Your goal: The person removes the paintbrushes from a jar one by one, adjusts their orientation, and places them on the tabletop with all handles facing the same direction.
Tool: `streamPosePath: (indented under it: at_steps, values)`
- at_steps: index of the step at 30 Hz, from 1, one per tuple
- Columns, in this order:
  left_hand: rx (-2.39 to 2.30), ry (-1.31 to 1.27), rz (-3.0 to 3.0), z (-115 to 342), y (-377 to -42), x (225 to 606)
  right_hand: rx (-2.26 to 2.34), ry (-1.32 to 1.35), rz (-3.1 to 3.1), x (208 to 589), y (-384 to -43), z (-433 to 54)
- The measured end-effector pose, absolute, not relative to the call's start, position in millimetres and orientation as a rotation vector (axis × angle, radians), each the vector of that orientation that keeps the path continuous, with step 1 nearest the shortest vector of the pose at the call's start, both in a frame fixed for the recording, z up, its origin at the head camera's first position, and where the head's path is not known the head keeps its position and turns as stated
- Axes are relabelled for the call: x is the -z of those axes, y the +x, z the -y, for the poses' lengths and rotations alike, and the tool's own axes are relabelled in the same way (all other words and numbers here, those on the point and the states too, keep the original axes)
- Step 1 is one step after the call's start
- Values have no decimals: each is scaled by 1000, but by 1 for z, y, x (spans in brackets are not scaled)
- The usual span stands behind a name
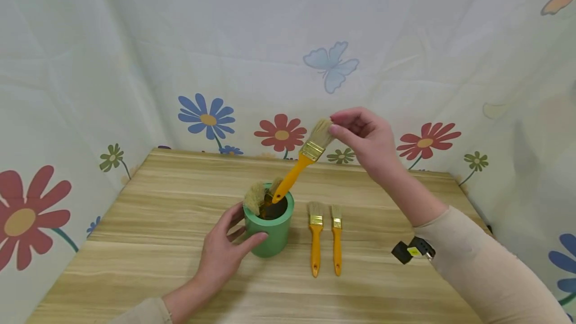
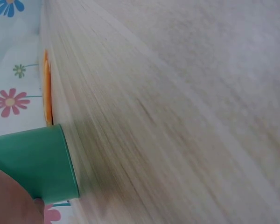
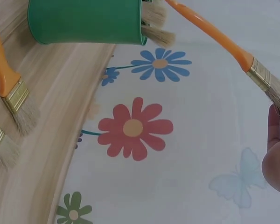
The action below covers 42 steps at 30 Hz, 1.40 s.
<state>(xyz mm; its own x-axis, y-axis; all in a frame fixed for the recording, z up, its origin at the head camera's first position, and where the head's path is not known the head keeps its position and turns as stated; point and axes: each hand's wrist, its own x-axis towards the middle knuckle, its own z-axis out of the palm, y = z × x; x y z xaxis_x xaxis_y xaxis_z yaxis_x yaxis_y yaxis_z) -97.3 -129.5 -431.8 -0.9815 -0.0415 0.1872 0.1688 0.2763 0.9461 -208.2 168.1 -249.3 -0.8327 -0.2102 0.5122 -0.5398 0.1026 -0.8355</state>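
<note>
My right hand [image 1: 366, 139] pinches a paintbrush [image 1: 294, 176] by its pale bristles, with the orange handle slanting down to the left. The handle's end overlaps the mouth of a green cup [image 1: 272, 236] in the head view; in the right wrist view the brush [image 3: 219, 37] shows beside the cup [image 3: 84, 21]. Around the cup's left side curls my left hand [image 1: 222, 251], thumb on the front. Bristle heads [image 1: 255, 198] of other brushes stick up out of the cup, their handles mostly hidden inside it.
Two more brushes lie side by side on the wooden table [image 1: 180, 204], right of the cup: a wider one [image 1: 316, 239] and a narrower one [image 1: 337, 241], bristles pointing away. Behind the table's far edge hangs a white cloth [image 1: 252, 64] printed with flowers and butterflies.
</note>
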Motion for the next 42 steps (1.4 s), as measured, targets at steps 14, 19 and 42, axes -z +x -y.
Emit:
streamPosePath:
  at_steps: [14,19,42]
  values:
    - [1787,-131,2349,130,-99,435,-2021,592,2032,252,-211,-210]
    - [1794,-132,2348,131,-101,437,-2009,543,2114,261,-211,-223]
    - [1803,-142,2351,133,-102,438,-1724,376,2629,315,-215,-267]
